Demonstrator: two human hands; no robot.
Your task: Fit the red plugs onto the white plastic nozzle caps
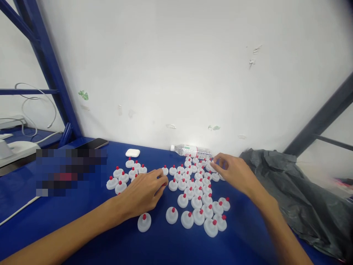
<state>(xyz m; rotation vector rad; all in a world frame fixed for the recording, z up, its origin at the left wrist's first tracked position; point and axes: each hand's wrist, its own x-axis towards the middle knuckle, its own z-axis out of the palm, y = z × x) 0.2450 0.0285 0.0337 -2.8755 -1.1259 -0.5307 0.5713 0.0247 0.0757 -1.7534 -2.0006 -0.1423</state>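
Many round white nozzle caps with red tips stand upright on the blue tabletop, most in a crowded group right of centre. My left hand is over the table between that group and a smaller cluster of caps. Its fingers are curled together beside a single cap; whatever they may hold is hidden. At the far right of the big group, my right hand has thumb and fingers pinched at a white cap. One lone cap stands nearer me, below my left hand.
Behind the caps a clear plastic bottle lies against the wall. A white earbud case and a phone lie at back left. Black plastic sheeting covers the right side. Blue metal posts frame the table.
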